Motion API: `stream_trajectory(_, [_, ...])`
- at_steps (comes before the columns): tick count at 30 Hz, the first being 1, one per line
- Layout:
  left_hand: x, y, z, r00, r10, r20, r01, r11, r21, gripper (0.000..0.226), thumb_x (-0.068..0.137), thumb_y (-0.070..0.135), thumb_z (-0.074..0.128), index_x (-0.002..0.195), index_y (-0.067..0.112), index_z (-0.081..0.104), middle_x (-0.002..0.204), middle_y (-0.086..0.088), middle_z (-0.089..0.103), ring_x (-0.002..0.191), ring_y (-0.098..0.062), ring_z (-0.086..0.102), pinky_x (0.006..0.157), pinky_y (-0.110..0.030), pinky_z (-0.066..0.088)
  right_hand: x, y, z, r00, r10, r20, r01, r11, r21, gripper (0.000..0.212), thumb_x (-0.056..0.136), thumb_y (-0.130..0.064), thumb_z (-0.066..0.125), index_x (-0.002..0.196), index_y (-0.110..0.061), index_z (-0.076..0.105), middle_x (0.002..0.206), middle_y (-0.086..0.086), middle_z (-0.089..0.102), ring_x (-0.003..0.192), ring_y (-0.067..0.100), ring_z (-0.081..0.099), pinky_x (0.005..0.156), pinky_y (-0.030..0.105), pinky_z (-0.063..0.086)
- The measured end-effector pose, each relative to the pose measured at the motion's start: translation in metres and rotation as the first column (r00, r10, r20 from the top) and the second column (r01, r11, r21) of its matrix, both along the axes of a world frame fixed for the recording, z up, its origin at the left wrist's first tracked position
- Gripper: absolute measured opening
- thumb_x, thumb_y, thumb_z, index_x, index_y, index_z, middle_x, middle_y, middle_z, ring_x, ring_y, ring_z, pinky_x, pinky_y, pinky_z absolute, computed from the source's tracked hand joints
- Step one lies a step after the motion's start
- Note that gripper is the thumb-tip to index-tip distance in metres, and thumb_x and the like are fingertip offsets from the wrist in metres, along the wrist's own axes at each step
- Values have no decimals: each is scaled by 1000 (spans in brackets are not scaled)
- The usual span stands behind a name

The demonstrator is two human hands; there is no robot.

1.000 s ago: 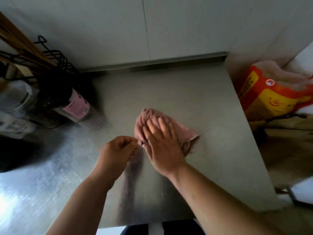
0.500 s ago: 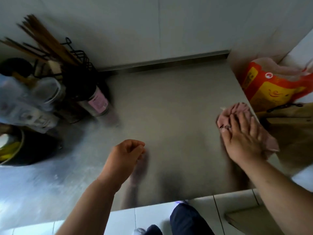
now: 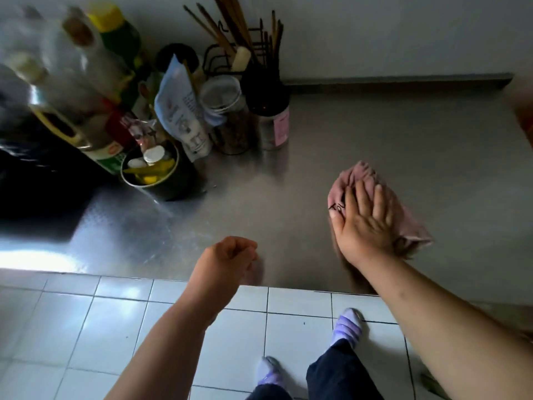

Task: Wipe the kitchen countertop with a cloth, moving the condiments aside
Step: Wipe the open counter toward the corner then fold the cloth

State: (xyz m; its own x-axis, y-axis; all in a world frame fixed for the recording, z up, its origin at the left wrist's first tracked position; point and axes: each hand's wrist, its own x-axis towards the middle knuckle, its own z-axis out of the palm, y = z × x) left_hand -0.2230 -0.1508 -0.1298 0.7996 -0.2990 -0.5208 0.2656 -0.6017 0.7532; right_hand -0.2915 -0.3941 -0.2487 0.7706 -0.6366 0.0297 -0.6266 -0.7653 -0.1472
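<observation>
The right hand [image 3: 364, 223] keeps a wide grip: its fingers are straight and close together, and the palm presses flat on the pink cloth [image 3: 357, 174], right of centre in the frame. The cloth lies crumpled on the steel desk [image 3: 389, 134], showing beyond the fingertips and at the right side of the hand. The left hand [image 3: 225, 264], lower centre, has a narrow grip, with the fingers curled into a fist and nothing visible in it. It hangs over the front edge of the desk, well apart from the cloth.

The condiments [image 3: 202, 116] stand crowded together in the upper left of the frame, well clear of the cloth. Nearest the bare steel is a dark jar with a pink label [image 3: 274, 125], with a clear jar [image 3: 227, 119] just beside it on the left and a white pouch [image 3: 181, 111] leaning there. A round tin [image 3: 150, 171] holding yellow items stands in front of them. Blurred bottles [image 3: 115, 27] stand further left. A black wire rack [image 3: 253, 47] with chopsticks stands behind against the wall.

Along the bottom of the frame are the white floor tiles [image 3: 115, 327] and feet in lilac socks [image 3: 346, 324].
</observation>
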Motion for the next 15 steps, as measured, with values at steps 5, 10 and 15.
stream_trajectory(5, [-3,44,2,999,43,13,-43,999,-18,19,74,33,56,85,26,70,80,3,75,82,-21,70,79,-40,56,26,89,-1,976,217,3,-217,976,12,71,91,-57,30,146,-12,41,155,10,34,145,41,19,114,56,22])
stream_trajectory(10, [-11,59,2,999,9,37,-8,1000,-19,12,88,15,58,88,20,69,81,1,75,74,-14,69,77,-38,55,25,166,5,848,517,116,-514,856,-58,60,91,-53,46,137,-15,54,149,10,45,142,38,30,112,55,28])
stream_trajectory(15, [-20,34,1,996,-87,32,88,996,-34,13,88,18,60,82,22,70,82,-4,76,69,-8,67,71,-33,54,-10,137,4,733,678,50,-671,733,-108,73,75,-49,68,140,-29,41,152,-3,41,142,30,33,115,52,26])
